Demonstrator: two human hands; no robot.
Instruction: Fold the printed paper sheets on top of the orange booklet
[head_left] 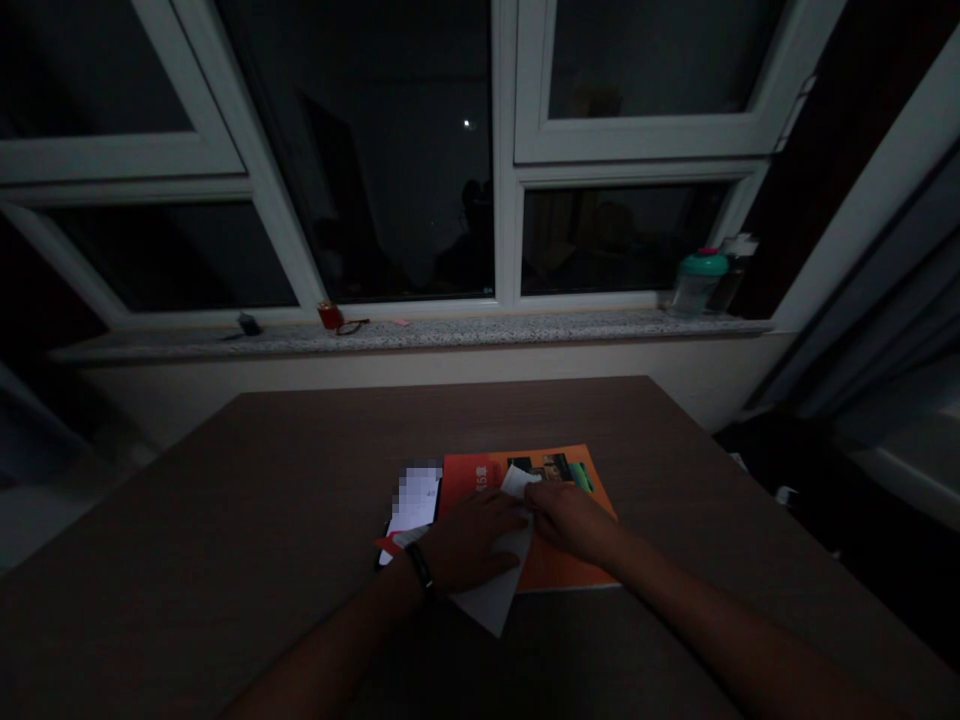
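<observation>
White paper sheet lies partly over orange brochure on wood surface. L hand open, flat on it, prob. pinning it; R hand at its edge, grip unclear, w/ hands nearly touching.

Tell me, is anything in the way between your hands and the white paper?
No, nothing visible is in the way. The left hand lies right on the white paper, and the right hand touches its edge. The paper lies over the orange booklet.
</observation>
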